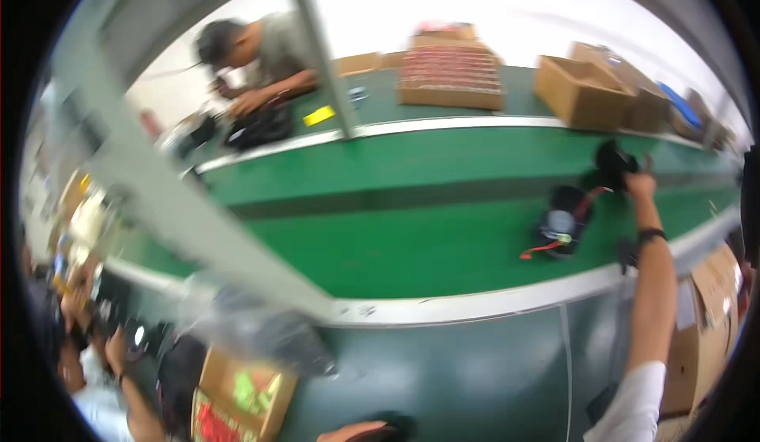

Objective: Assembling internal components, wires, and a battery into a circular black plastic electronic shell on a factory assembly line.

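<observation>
My right arm stretches across the green conveyor belt, and my right hand is closed on a black rounded part near the belt's far side. One finger sticks up from that grip. Just left of it on the belt lies a black housing with a grey round centre and red wires with connectors. Only a sliver of my left hand shows at the lower edge, its fingers against a dark rounded thing; most of both is cut off.
A pale metal post slants across the left. Clear plastic bags lie beside a carton of red and green pieces. Cartons line the far shelf. Co-workers handle parts at upper left and lower left. Large cartons stand right.
</observation>
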Demonstrator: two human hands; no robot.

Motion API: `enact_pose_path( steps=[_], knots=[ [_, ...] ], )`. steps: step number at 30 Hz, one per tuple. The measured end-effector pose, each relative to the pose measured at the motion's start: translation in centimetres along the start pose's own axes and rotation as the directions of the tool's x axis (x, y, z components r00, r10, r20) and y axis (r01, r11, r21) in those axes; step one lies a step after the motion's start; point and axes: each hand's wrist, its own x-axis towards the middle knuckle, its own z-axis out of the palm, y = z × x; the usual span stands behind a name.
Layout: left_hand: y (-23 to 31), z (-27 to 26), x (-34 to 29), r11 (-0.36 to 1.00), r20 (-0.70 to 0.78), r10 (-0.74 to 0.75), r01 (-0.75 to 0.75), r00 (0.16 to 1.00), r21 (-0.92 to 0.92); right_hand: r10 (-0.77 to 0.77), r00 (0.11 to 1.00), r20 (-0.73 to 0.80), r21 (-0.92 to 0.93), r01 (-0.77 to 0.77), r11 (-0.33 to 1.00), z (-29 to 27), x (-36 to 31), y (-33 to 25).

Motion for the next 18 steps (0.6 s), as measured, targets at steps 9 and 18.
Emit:
enact_pose_path(
  steps=[9,18],
  knots=[
    [-1.7,-0.5,-1.1,0.969,0.129,0.17,-0.142,0.977,-0.203,0.061,0.998,0.003,0.475,-0.055,0.879,-9.4,0.0,0.4],
    [0.8,1.8,-2.5,0.981,0.046,0.167,-0.171,0.985,0.096,-0.278,0.937,0.212,0.87,-0.052,0.49,-34.3,-29.7,-7.6]
  ],
)
